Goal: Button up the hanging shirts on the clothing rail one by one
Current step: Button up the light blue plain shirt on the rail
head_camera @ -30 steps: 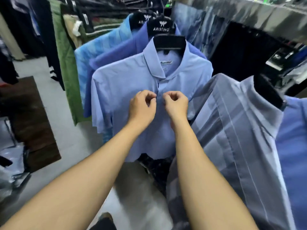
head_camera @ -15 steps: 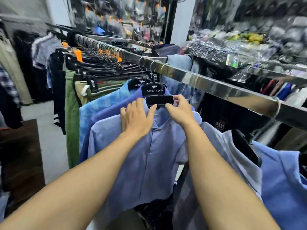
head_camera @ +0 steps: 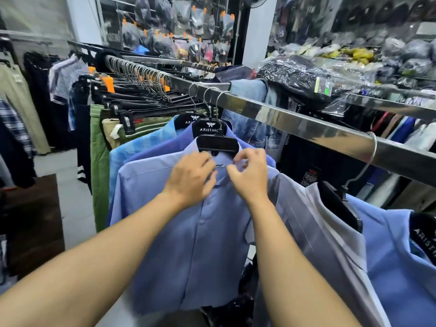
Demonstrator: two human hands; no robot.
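Light blue shirt (head_camera: 188, 232) is the front 1 on the rail (head_camera: 306, 128). It hangs off a black hanger (head_camera: 217, 145), with a darker blue shirt (head_camera: 162, 147) right behind it and a grey striped shirt (head_camera: 313, 227) just beside it on the right.

Both hands are up at the collar. Left hand (head_camera: 191, 178) has its fingers curled onto the left side of the collar. It's a bit blurry, so I can't tell how much cloth it's actually got. Right hand (head_camera: 250, 175) is pinching the right collar edge between thumb and forefinger. The front of the light blue shirt looks closed further down, so my guess is it's the top button being done now. The button itself is hidden under the fingers.

Stuff that could go wrong from here:
- Pulling down on the collar with 2 hands could drag a shoulder off the hanger.
- It could also make the hook slide along the rail.
- Working blind up there, the button could miss the hole and leave the collar gaping.
- The neighbours hang close, so their cloth could get caught up too.
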